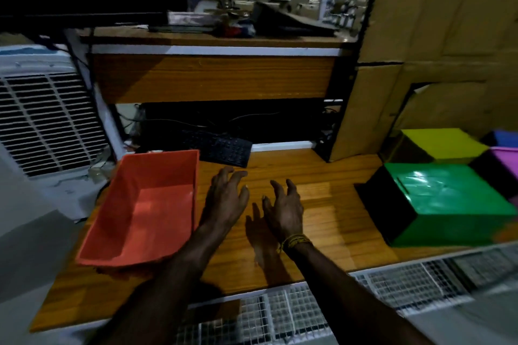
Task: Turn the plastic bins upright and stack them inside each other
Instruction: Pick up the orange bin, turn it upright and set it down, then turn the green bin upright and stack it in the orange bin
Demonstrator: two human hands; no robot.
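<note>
Upright orange rectangular plastic bin [145, 204] on wooden counter [322, 204], upside-down green plastic bin [448, 199] at right, left hand [227, 199] and right hand [284, 210] between, each grip apart, holding nothing

Both grips hang over the table [322, 176], the left grip [227, 193] just beside the right grip [284, 211]. An open bin [145, 204] sits upright on the table, just left of the left grip. Well to the right of the right grip, a flipped bin [448, 199] lies on the table with more bins [445, 144] behind it, and a keyboard [224, 148] lies beyond both grips.
</note>
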